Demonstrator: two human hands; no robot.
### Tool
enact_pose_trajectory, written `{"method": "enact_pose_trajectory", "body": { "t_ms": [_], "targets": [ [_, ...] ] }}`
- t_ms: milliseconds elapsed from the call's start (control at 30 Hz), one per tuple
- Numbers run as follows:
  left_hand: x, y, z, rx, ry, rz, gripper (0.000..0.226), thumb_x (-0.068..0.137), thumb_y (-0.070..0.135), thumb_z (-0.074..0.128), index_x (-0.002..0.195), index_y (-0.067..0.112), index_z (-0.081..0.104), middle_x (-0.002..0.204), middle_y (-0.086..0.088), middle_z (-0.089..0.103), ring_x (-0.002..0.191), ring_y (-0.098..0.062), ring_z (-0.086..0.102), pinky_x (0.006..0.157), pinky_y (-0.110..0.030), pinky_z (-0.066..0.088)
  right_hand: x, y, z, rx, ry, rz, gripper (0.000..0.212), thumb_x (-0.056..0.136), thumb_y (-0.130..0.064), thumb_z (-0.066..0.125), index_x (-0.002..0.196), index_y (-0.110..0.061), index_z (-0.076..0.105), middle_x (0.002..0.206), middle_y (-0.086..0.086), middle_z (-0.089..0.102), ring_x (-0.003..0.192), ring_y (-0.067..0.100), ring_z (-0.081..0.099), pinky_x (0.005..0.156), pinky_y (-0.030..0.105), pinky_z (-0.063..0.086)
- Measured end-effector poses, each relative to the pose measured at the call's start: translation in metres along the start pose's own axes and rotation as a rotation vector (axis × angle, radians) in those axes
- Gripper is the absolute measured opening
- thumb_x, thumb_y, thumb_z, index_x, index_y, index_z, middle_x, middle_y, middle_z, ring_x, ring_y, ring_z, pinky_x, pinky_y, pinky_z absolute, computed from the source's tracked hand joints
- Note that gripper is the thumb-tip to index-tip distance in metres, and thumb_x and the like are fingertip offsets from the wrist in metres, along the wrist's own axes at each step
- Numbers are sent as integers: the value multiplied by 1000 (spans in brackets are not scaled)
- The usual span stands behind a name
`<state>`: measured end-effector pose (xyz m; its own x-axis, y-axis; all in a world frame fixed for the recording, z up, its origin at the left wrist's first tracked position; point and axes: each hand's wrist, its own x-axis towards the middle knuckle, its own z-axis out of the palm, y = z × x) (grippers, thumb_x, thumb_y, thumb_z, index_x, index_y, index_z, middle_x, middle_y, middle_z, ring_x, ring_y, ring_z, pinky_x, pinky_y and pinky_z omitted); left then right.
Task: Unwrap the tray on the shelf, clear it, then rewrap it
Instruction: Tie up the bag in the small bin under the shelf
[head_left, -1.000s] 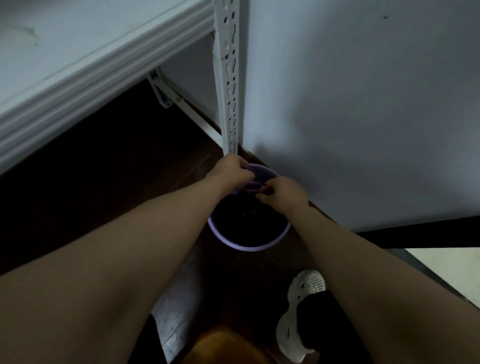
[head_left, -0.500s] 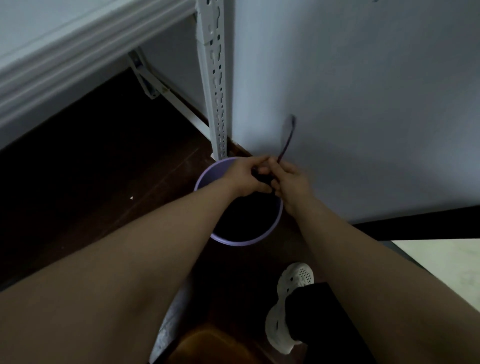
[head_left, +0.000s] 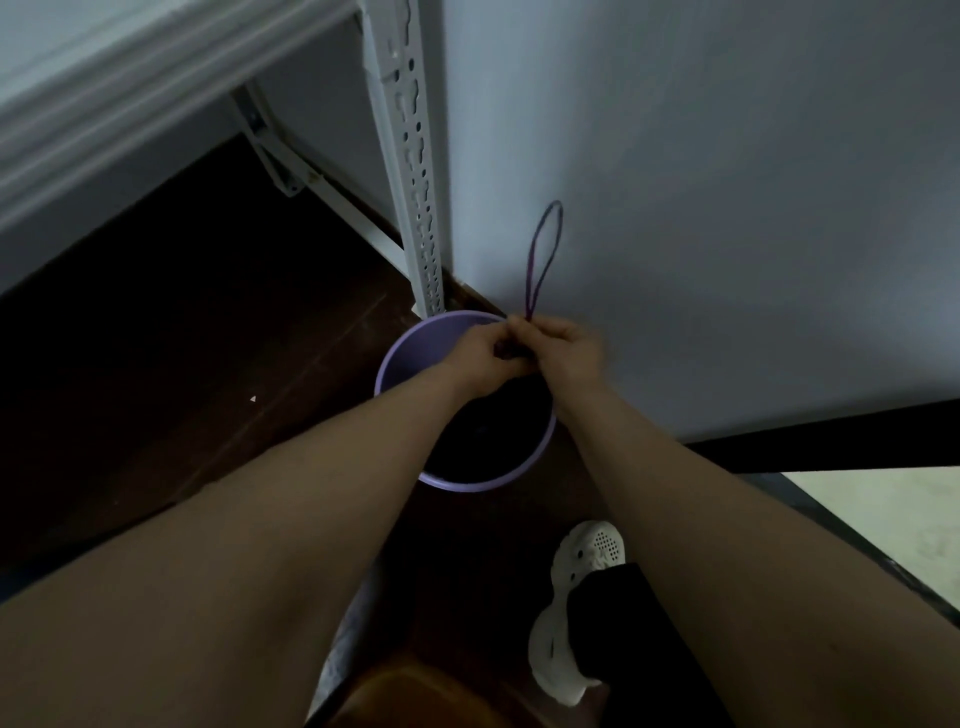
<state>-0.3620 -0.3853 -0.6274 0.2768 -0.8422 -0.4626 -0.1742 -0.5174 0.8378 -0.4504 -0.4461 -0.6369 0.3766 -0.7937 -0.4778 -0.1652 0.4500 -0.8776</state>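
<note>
1. I can't tell where the tray is from here. Only the pale front edge of the shelf (head_left: 130, 88) shows, up at the top left, with its slotted metal upright (head_left: 410, 156) running down to the floor by the wall.
2. Both hands are low, over the far rim of a purple bin (head_left: 397, 364) that stands on the floor at the foot of that upright.
3. The left hand (head_left: 485, 358) is curled tight, its fingers closed on the base of a thin purple cord loop (head_left: 529, 299).
4. The right hand (head_left: 569, 353) touches the left and pinches the same cord at the same spot; the loop stands up from their knuckles against the grey wall (head_left: 727, 208).
5. The inside of the bin is dark; I can't make out what's in it.
6. The floor (head_left: 208, 364) is dark wood.
7. Nearer me, a white perforated shoe (head_left: 592, 551) shows under a black trouser leg (head_left: 623, 634), just behind the bin.
</note>
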Motion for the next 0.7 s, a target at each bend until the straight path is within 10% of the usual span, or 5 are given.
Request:
{"method": "enact_pose_trajectory", "body": {
  "t_ms": [233, 533, 700],
  "targets": [
    [2, -17, -11, 397, -92, -42, 19, 93, 23, 57, 104, 13, 68, 99, -5, 66, 90, -21, 59, 85, -34, 46, 2, 6, -2, 142, 49, 92, 17, 82, -11, 71, 67, -8, 66, 42, -6, 59, 40, 6, 50, 45, 17, 44],
    [-4, 0, -26, 468, -137, -68, 47, 83, 6, 65, 128, 13, 57, 123, -5, 60, 112, -20, 56, 89, -22, 45, -5, 2, -1, 434, -71, 155, 18, 95, -15, 54, 83, -10, 65, 56, 1, 63, 58, 14, 61, 72, 29, 54],
    [-2, -1, -65, 547, -5, -196, 50, 79, 10, 69, 128, 11, 58, 127, -12, 57, 115, -25, 57, 93, -23, 45, -2, -12, -5, 194, 0, 182, 14, 94, -21, 58, 84, -14, 65, 48, -1, 45, 35, 6, 42, 45, 18, 48]
  ]
}}
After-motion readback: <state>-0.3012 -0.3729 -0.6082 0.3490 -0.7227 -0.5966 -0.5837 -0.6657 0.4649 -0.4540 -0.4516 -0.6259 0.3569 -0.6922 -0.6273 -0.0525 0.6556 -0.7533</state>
